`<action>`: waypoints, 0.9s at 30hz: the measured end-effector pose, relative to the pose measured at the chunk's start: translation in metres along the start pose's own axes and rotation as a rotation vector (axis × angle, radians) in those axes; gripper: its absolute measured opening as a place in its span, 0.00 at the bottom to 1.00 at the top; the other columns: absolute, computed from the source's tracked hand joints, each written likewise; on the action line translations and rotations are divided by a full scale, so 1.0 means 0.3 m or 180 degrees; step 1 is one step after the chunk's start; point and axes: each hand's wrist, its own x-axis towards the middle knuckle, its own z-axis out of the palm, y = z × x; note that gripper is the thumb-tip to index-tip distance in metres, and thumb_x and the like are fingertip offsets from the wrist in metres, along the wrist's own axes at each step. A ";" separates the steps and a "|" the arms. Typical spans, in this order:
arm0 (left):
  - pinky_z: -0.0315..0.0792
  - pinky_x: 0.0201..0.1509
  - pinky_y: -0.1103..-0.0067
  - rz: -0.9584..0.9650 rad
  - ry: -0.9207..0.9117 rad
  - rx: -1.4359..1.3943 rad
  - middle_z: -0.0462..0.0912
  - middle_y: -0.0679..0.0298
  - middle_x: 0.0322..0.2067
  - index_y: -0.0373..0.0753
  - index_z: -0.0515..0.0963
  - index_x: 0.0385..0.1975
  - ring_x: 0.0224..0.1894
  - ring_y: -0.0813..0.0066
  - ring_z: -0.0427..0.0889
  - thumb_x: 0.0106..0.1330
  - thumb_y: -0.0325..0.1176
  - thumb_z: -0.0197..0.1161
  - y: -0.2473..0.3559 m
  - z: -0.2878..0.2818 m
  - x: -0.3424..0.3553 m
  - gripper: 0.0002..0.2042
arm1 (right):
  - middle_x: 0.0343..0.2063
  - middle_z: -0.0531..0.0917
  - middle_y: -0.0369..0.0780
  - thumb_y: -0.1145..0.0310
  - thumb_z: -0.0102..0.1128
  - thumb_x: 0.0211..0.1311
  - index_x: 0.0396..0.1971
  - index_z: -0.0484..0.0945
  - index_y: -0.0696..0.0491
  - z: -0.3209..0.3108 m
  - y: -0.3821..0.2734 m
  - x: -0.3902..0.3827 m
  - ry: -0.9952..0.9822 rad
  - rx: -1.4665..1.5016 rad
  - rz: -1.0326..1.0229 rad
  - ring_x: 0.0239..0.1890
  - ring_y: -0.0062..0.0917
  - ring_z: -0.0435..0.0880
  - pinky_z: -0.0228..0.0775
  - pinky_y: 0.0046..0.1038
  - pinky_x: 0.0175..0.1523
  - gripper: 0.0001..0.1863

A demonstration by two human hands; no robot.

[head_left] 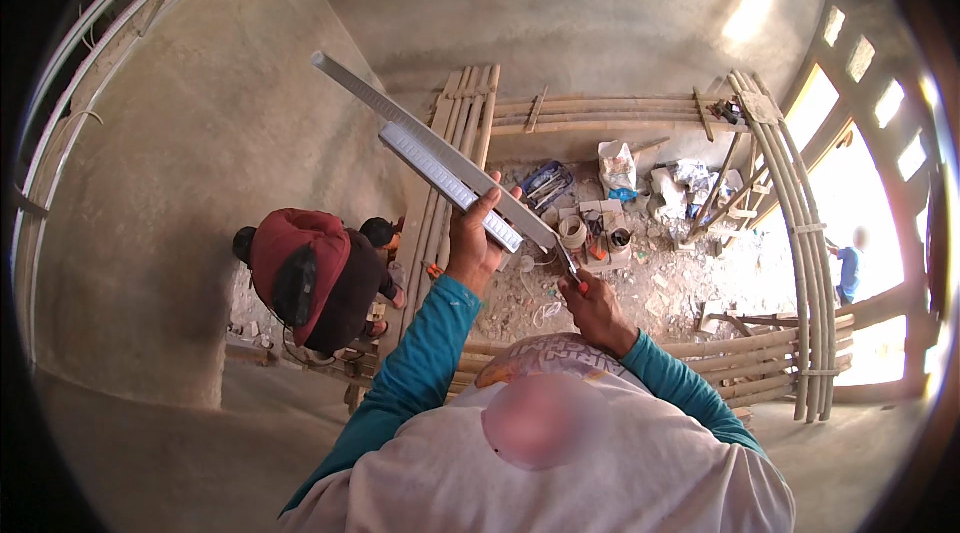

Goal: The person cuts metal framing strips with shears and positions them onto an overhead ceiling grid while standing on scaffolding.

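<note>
My left hand (pixel 476 241) is closed around two grey metal channels held together, slanting up to the left. The longer metal channel (pixel 365 90) reaches far past the hand. Against its lower side lies a shorter metal channel (pixel 430 168) with a row of pale marks or slots. In front of my belly, my right hand (pixel 598 313) grips tin snips (pixel 568 261) with red on the handles. Their blades meet the near end of the longer channel; whether they bite into it is too small to tell.
A bamboo scaffold (pixel 620 123) surrounds the debris-strewn floor (pixel 650 283) below. Down there are a blue tool crate (pixel 548 185), a white sack (pixel 617 168) and buckets (pixel 572 230). A person in a red top (pixel 300 253) is at the left; another person (pixel 850 268) stands by the bright opening.
</note>
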 end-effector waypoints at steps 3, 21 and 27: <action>0.76 0.64 0.51 0.0032 -0.0078 -0.0036 0.72 0.60 0.65 0.37 0.65 0.66 0.64 0.44 0.76 0.68 0.28 0.67 0.001 0.002 0.011 0.28 | 0.28 0.77 0.56 0.57 0.56 0.74 0.37 0.75 0.59 0.006 0.021 0.010 0.0006 0.0038 -0.0009 0.35 0.55 0.78 0.69 0.47 0.40 0.17; 0.83 0.50 0.56 -0.0411 -0.1281 -0.0305 0.79 0.62 0.57 0.47 0.64 0.69 0.49 0.54 0.85 0.62 0.35 0.73 0.058 -0.043 0.038 0.35 | 0.21 0.81 0.36 0.57 0.58 0.76 0.35 0.79 0.57 -0.177 -0.127 0.022 -0.1821 0.0300 0.0008 0.24 0.18 0.80 0.74 0.26 0.29 0.17; 0.84 0.49 0.57 -0.0239 -0.1290 -0.0511 0.77 0.64 0.58 0.50 0.58 0.74 0.49 0.56 0.85 0.63 0.36 0.73 0.036 -0.073 0.053 0.40 | 0.20 0.80 0.35 0.57 0.58 0.76 0.33 0.77 0.56 -0.182 -0.161 0.024 -0.1853 0.0408 0.0135 0.22 0.18 0.79 0.73 0.26 0.27 0.16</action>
